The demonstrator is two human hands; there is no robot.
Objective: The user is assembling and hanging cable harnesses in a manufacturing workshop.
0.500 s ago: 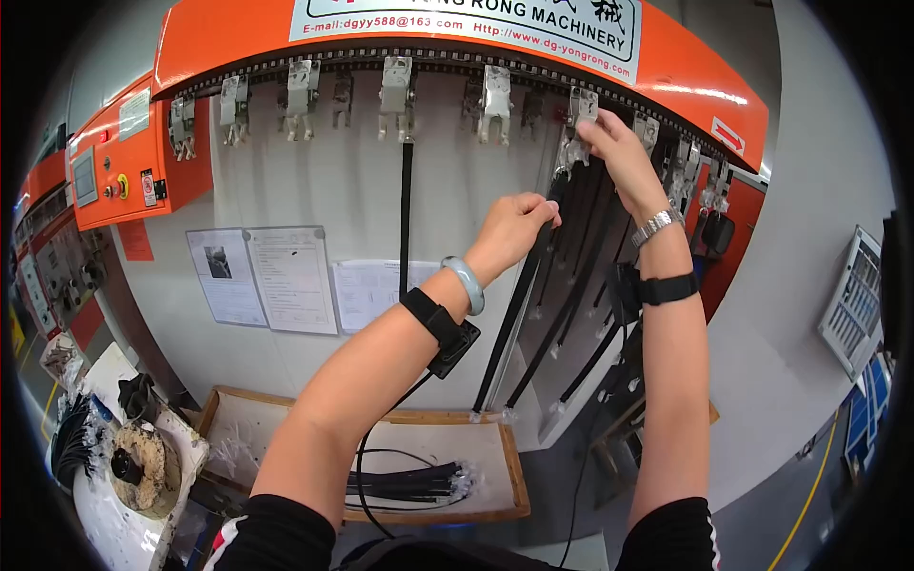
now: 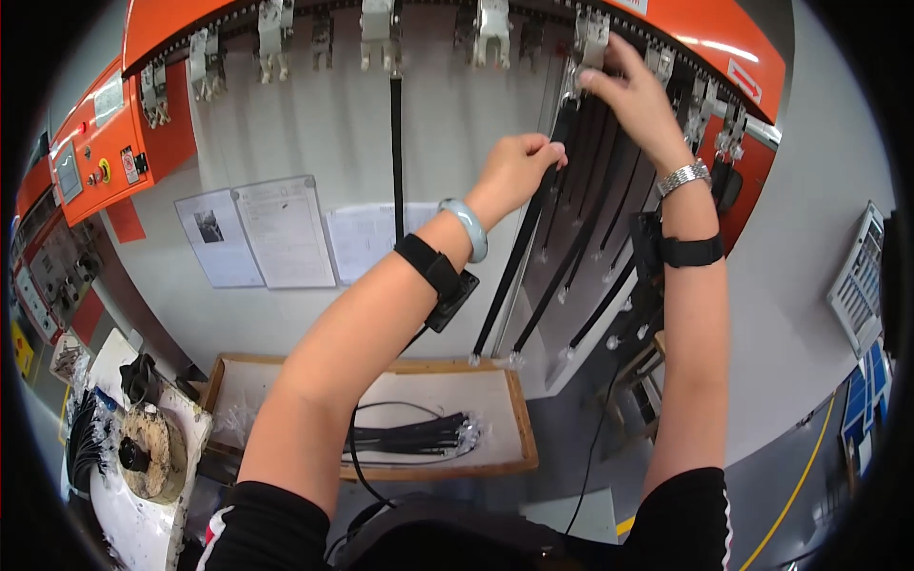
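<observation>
My left hand (image 2: 519, 173) is closed in a pinch on a long black cable (image 2: 514, 268), just below its upper end. The cable slants down to a clear plastic tip near the tray's edge. Above it, my right hand (image 2: 645, 107) grips a metal spring clip (image 2: 591, 36) on the overhead chain, thumb at the lower jaw and fingers around its right side. The cable's top reaches up to this clip; whether the jaws hold it is hard to make out. Another black cable (image 2: 397, 157) hangs straight from a clip (image 2: 380, 36) further left.
An orange conveyor housing (image 2: 747, 62) spans the top, with several more clips along it. More cables (image 2: 545, 297) hang behind my right arm. Below stands a wooden-edged tray (image 2: 522, 419) with bundled black cables (image 2: 405, 438). An orange control box (image 2: 90, 157) is at left.
The view has tilted down, so the machine appears higher. My left hand keeps its pinch on the cable. My right thumb and fingers sit further apart at the clip.
</observation>
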